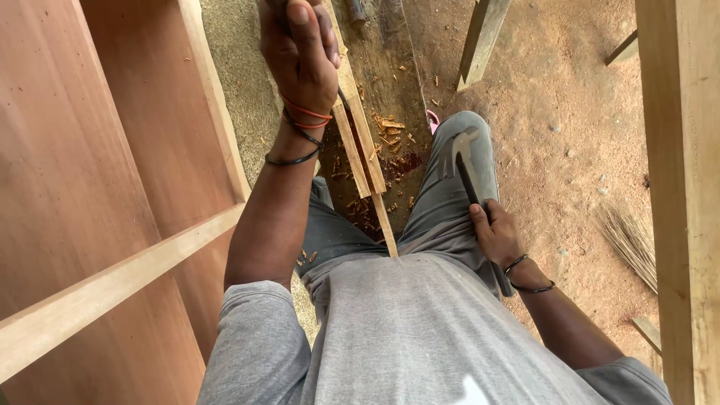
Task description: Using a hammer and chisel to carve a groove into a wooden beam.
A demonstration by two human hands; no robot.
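Here, in the head view, the left hand [300,52] is gripping the upper end of a narrow wooden strip [358,139], fingers curled and pressed together around it. A dark slim tool shaft seems to be poking out below the palm, though I cannot tell what it is. The strip is running down from that hand toward the person's belly, its lower end tapering to a thin point just at the grey shirt [420,330] — seemingly braced against the body so it is staying steady. It is lying over a weathered plank [386,75], which is resting on the sandy floor [555,112] between the knees and is littered with wood chips [390,135].

The right hand [496,236] is wrapping its fingers closed around the dark handle of a claw hammer [466,161]. The metal head is sitting flat on the right thigh — resting there, well apart from the strip.

To the left, a large reddish plywood panel [90,165] with pale framing is standing close by. At the right, a pale timber post [679,187] is rising past a straw broom [630,236] on the floor.
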